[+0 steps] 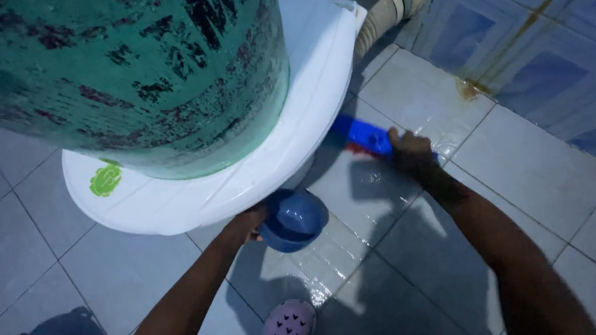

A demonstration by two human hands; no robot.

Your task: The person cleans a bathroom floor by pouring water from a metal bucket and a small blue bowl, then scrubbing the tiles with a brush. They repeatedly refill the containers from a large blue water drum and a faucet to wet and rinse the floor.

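Blue scoop (293,220) and blue brush (362,136), gripped on wet floor tiles (531,167).
Scoop clasped by left hand (245,226); brush enclosed by right hand (409,151); round green sticker (105,180) noted left of the left fingers.

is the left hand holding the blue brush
No, the left hand holds a small blue bowl; the right hand grips the blue brush.

A worn green drum (121,68) stands on a white lid (169,194) at 11 o'clock, a pink clog (285,333) at 6, a hose (377,10) at 1.
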